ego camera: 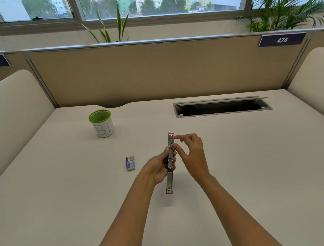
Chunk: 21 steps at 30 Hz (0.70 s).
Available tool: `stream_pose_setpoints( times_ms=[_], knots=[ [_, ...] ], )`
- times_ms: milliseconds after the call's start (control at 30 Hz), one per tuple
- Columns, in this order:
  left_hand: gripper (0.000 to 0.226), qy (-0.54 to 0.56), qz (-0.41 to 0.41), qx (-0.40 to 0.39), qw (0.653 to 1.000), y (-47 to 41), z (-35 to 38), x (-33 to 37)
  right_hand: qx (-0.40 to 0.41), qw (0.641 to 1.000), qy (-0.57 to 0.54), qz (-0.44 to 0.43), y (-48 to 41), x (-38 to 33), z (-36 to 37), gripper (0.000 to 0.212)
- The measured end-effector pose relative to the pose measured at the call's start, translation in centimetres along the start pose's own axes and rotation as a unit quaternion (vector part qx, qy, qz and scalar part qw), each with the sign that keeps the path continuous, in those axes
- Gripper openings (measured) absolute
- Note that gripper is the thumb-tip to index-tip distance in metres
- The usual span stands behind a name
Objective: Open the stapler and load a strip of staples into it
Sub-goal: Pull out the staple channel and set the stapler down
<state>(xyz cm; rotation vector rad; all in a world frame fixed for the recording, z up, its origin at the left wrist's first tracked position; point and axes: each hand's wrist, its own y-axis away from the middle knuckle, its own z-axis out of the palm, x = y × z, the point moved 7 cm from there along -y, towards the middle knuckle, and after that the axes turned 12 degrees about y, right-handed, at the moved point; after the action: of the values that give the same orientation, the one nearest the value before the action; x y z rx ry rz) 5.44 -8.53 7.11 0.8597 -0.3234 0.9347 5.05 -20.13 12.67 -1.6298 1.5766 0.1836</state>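
Observation:
The stapler (171, 172), red with a bare metal inside, is swung fully open into one long straight bar above the desk. My left hand (157, 166) grips it around the hinge in the middle. My right hand (191, 154) is at the far half, its fingertips touching the metal staple channel near the red tip. Whether a strip of staples lies between those fingers is too small to tell. A small blue and silver staple box (130, 163) lies on the desk just left of my left hand.
A white pen cup (101, 123) with a green mesh rim stands at the back left. An open cable hatch (222, 106) is set into the desk at the back right. Beige partitions close in the desk (65, 188) behind and on both sides.

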Motion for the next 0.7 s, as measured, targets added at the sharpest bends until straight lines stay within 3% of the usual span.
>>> stream_pose_setpoints(
  times_ms=[700],
  knots=[
    [0.029, -0.010, -0.016, -0.026, 0.999, 0.4, 0.3, -1.5, -0.014, 0.999, 0.037, -0.022, -0.3, -0.1, -0.8, 0.021]
  ],
)
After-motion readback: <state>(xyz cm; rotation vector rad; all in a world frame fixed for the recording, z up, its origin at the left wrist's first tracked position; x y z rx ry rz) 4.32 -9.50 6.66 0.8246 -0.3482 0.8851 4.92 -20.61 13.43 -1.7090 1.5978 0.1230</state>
